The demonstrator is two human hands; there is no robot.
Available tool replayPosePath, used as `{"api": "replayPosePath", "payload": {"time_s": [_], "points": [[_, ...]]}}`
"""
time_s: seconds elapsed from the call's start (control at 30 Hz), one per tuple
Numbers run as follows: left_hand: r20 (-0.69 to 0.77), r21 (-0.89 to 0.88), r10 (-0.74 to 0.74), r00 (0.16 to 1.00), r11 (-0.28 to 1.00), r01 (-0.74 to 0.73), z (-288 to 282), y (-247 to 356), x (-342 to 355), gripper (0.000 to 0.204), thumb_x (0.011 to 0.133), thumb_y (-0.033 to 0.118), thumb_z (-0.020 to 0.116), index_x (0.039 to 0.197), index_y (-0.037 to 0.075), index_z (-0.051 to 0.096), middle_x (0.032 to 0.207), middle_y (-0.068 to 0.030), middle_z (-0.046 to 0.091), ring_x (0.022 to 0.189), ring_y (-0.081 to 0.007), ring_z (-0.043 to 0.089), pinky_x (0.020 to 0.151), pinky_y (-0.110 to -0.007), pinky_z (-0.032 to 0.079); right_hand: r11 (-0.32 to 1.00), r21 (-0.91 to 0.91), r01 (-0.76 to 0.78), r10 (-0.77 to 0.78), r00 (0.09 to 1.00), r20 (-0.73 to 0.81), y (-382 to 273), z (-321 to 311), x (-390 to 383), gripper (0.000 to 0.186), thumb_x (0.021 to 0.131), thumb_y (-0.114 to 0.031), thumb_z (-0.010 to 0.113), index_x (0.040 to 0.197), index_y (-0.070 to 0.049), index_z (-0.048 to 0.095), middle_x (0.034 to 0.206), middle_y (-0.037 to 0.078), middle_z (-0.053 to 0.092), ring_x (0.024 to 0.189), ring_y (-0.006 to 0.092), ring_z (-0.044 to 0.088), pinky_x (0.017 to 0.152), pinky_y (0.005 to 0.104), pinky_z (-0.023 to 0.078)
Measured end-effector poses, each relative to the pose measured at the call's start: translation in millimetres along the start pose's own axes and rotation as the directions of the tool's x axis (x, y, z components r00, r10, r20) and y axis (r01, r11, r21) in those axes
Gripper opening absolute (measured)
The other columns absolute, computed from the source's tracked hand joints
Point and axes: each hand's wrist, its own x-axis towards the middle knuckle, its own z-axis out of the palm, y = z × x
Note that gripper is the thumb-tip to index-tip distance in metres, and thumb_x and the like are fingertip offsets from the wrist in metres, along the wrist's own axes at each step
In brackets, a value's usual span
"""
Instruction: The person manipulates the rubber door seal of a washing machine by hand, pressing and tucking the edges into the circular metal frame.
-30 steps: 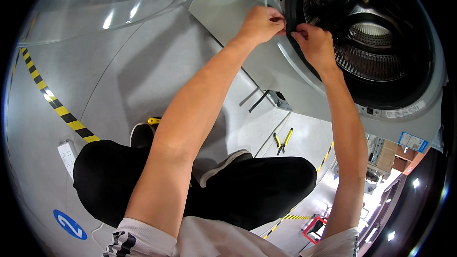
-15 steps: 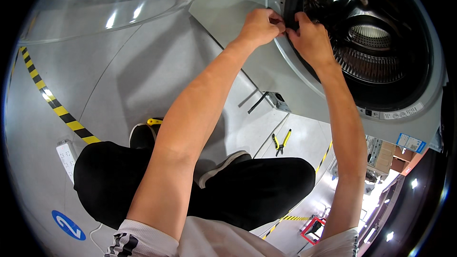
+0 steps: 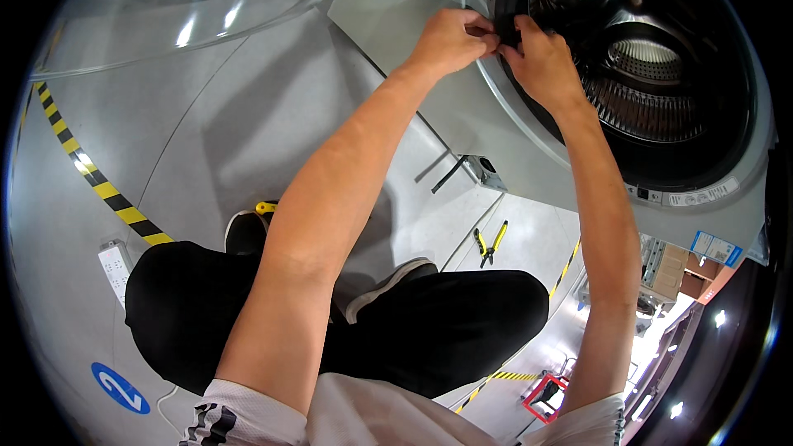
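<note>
A front-loading washing machine [image 3: 529, 140] stands ahead with its round opening uncovered, the steel drum [image 3: 652, 91] visible inside. A black rubber door seal [image 3: 512, 0] rings the opening. My left hand [image 3: 450, 37] and my right hand [image 3: 541, 62] meet at the seal's left edge, fingertips of both pinching the black rubber there. The clear door glass [image 3: 190, 0] hangs swung out at the upper left.
Yellow-handled pliers [image 3: 489, 244] lie on the grey floor by the machine's base. A small black part with a bracket [image 3: 475, 169] sits on the machine front. Black-and-yellow floor tape [image 3: 99, 186] runs at left. My crossed legs in black trousers [image 3: 429, 330] are below.
Both hands have drawn closer together on the seal's edge, the right one shifting up and left until the fingertips meet.
</note>
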Motion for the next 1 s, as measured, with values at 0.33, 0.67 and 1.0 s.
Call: {"api": "replayPosePath", "payload": {"time_s": [0.33,0.67,1.0], "points": [[-0.095,-0.022,-0.012,0.995,1.000,0.010,8.0,9.3,-8.0,0.020,0.081,0.005,0.061,0.096,-0.008,0.061,0.082,-0.0133,0.068,0.075,-0.0183,0.070,0.067,-0.024,0.053,0.999,0.025,-0.027,0.026,0.999,0.026,-4.9,-5.5,-2.0,0.037,0.077,-0.008,0.066,0.111,0.002,0.054,0.078,0.022,0.065,0.080,0.0373,0.064,0.070,0.0430,0.051],[-0.336,0.112,0.012,0.942,0.993,0.028,23.9,1.7,-4.8,0.017,0.073,0.008,0.065,0.084,-0.005,0.063,0.070,-0.0106,0.067,0.065,-0.0149,0.068,0.060,-0.025,0.051,0.989,0.140,0.044,-0.040,0.999,-0.030,3.3,-7.7,-3.2,0.031,0.078,-0.013,0.068,0.103,-0.001,0.056,0.084,0.021,0.066,0.080,0.0392,0.064,0.073,0.0436,0.052],[-0.414,0.249,0.229,0.881,0.959,-0.133,30.5,-19.4,5.4,0.010,0.077,0.005,0.063,0.079,-0.005,0.062,0.070,-0.0084,0.068,0.060,-0.0145,0.066,0.055,-0.025,0.052,0.987,0.159,-0.010,0.014,1.000,-0.022,18.4,1.1,-21.8,0.016,0.077,-0.018,0.069,0.088,-0.007,0.067,0.076,0.010,0.068,0.071,0.0301,0.066,0.065,0.0380,0.052]]}}
